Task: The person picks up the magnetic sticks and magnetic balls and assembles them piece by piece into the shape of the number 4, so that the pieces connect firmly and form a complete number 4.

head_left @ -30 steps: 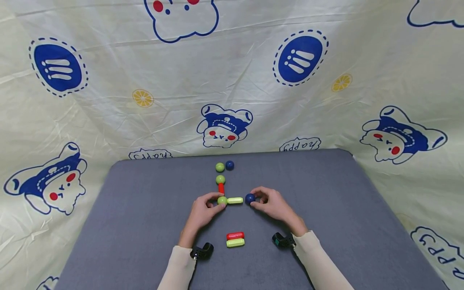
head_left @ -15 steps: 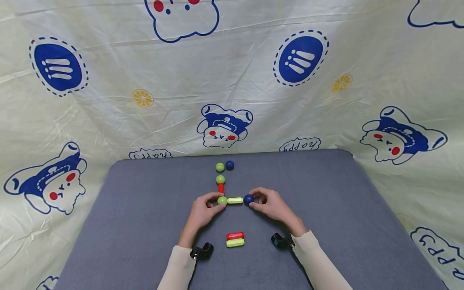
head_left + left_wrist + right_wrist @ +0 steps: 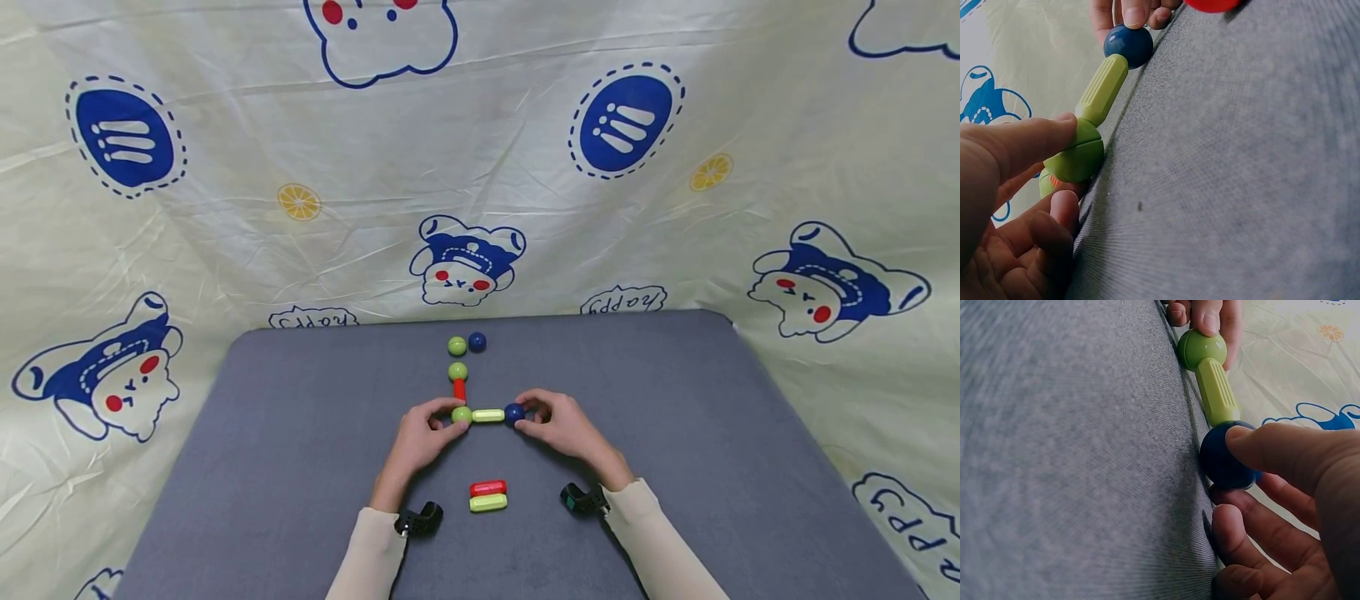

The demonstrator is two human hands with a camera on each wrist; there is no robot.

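My left hand [image 3: 422,432] pinches a green ball [image 3: 1079,156] between thumb and fingers, low on the table. From that ball a yellow-green rod [image 3: 488,416] runs right, and its far end touches a blue ball [image 3: 1225,456]. My right hand [image 3: 561,425] grips this blue ball with thumb and forefinger. A red rod [image 3: 460,390] reaches from the held green ball toward the back, with another green ball [image 3: 457,372] on its far end. Ball, rod and ball stand in one line in both wrist views.
Behind the joined pieces lie a loose green ball [image 3: 457,346] and a loose blue ball [image 3: 477,342]. Nearer the front, a loose red rod [image 3: 488,487] and a loose yellow-green rod [image 3: 488,502] lie side by side on the grey table [image 3: 300,467]. A patterned cloth [image 3: 360,150] hangs behind.
My right hand has brought the blue ball left, closing the gap to the yellow-green rod's end. The left hand has kept its hold on the green ball.
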